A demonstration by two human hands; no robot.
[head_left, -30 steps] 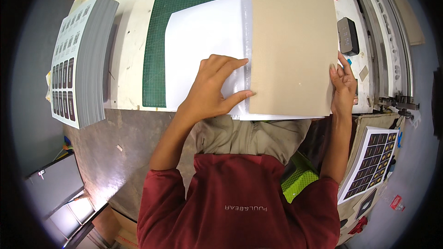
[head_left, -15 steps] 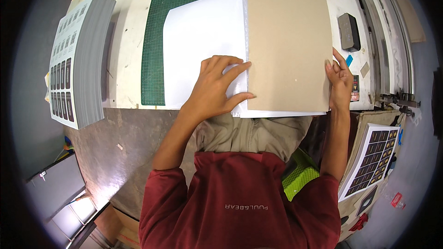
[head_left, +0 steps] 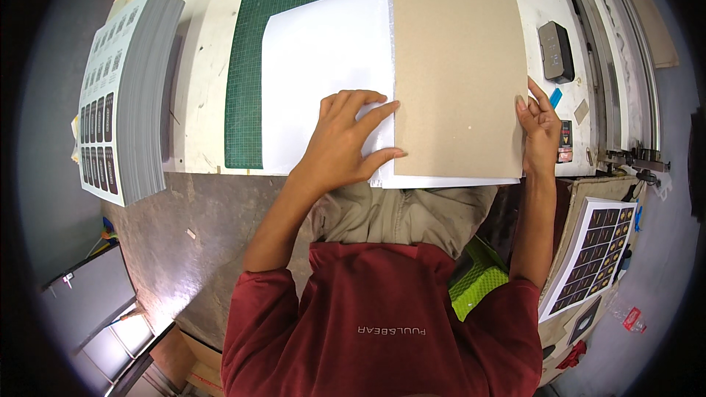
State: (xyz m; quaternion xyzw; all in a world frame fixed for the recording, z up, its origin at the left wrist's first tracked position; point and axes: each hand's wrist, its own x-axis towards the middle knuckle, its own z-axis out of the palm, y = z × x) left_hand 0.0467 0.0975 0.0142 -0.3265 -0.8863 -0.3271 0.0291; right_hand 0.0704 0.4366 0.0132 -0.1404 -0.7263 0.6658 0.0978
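Bare cutting mat point(head_left: 246, 66) left of white sheet point(head_left: 323, 59), printed stack point(head_left: 125, 95) far left, black device point(head_left: 556, 51) right of cardboard point(head_left: 456, 73)
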